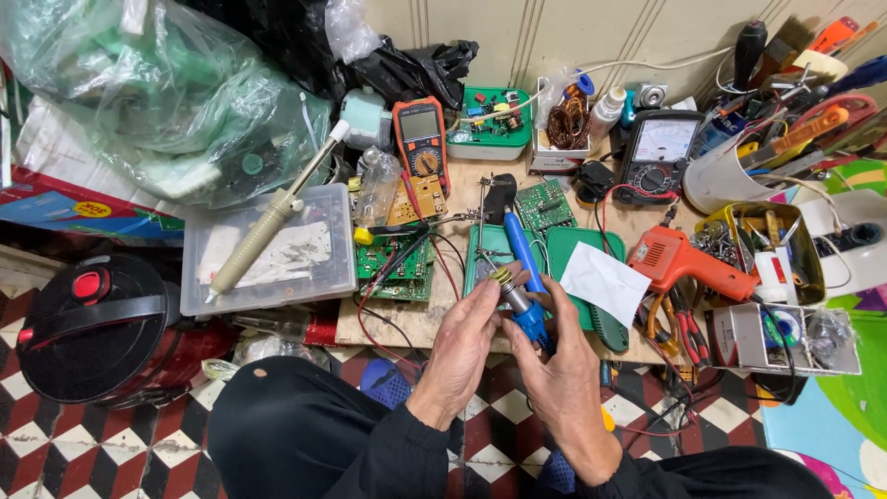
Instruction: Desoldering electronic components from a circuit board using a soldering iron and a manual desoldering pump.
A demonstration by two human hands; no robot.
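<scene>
1. One view only, the head camera looking down: both your hands meet over the near edge of the bench (407,323), and the work is in hand, not finished.
2. Your right hand (564,374) is curled shut round the blue handle of the iron (528,310), its metal end pointing up and left.
3. Your left hand (462,351) is partly closed, fingertips pinching at the yellow-and-black collar (502,274) on that metal end. Whether it is tightening or loosening, I cannot tell.
4. Done so far, by my reading: the iron is picked up and off the bench. Left: whatever that collar needs, and the boards are untouched.
5. A second blue tool (519,242) lies on the green tray (573,245) just beyond your fingers.
6. The green board (395,263) sits left of your hands, the orange glue gun (679,261) well to the right.
</scene>
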